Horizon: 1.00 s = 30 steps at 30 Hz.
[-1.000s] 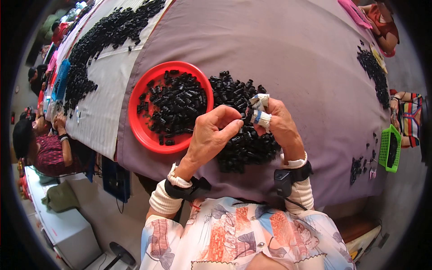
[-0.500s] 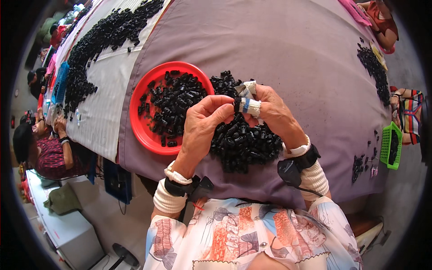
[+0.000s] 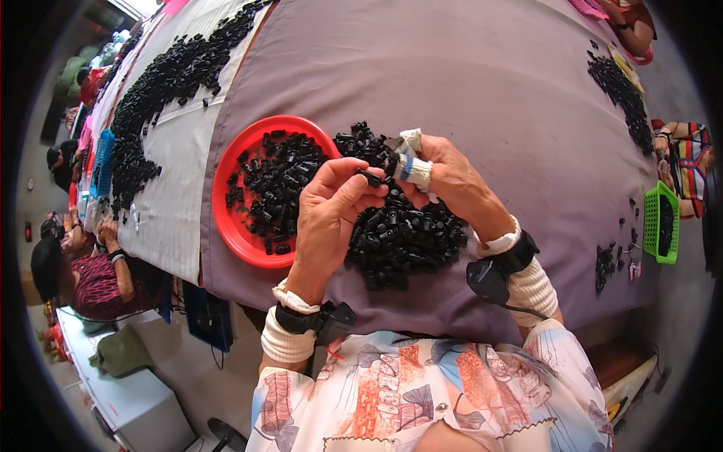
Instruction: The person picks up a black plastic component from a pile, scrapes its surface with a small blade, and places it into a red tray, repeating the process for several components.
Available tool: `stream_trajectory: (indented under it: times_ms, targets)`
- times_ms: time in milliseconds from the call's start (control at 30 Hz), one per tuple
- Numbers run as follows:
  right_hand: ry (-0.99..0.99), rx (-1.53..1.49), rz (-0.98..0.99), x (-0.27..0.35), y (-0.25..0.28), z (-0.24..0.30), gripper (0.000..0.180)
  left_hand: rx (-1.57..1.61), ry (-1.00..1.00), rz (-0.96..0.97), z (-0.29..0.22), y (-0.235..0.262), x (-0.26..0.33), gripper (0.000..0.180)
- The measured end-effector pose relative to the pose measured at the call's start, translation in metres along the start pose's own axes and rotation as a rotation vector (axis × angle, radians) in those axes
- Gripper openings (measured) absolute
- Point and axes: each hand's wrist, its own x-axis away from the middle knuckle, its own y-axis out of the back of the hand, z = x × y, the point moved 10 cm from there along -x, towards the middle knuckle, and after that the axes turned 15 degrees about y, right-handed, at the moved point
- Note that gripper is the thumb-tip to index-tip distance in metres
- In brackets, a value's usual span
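Note:
A small black cylindrical part [image 3: 369, 178] is pinched between the thumb and fingers of my left hand [image 3: 331, 202]. My right hand [image 3: 456, 175] is closed close beside it, with white knit covers [image 3: 414, 172] on its fingers, one striped blue. A small greyish piece shows among those fingers, but its kind is unclear. Below both hands lies a heap of similar black parts [image 3: 407, 239] on the cloth. To the left, a round red tray [image 3: 230, 239] holds many more of them, partly behind my left hand.
A mauve cloth [image 3: 512, 83] covers the table. More black parts [image 3: 162, 98] spread over a pale cloth at the far left, near a blue basket [image 3: 102, 164]. A green basket [image 3: 654, 252] stands at the right edge. Other people sit along both sides.
My left hand has drawn slightly left and down from my right fingers, and the black part in its pinch now shows. The whole view has shifted a little.

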Motion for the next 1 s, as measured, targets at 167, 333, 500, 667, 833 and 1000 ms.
stream_trajectory:
  times_ms: [167,333,500,667,833,1000]
  targets:
    - [0.016,-0.025,0.017,0.007,-0.011,0.011,0.017,0.061,0.058,0.086,0.012,-0.005,-0.003,0.02]
    - [-0.024,0.026,-0.014,0.013,0.0,0.001,0.019,0.037,0.091,0.077,0.016,-0.01,-0.005,0.025]
    - [0.01,0.052,-0.001,0.017,0.002,0.005,0.023,0.112,0.105,0.118,0.019,-0.012,-0.01,0.026]
    - [0.037,0.116,0.019,0.017,0.003,0.01,0.03,0.215,0.14,0.175,0.022,-0.018,-0.011,0.027]
    - [0.049,0.172,0.049,0.016,0.0,0.016,0.033,0.292,0.165,0.175,0.023,-0.023,-0.013,0.027]
    - [0.069,0.27,0.043,0.013,0.004,0.015,0.036,0.333,0.197,0.228,0.024,-0.028,-0.014,0.026]
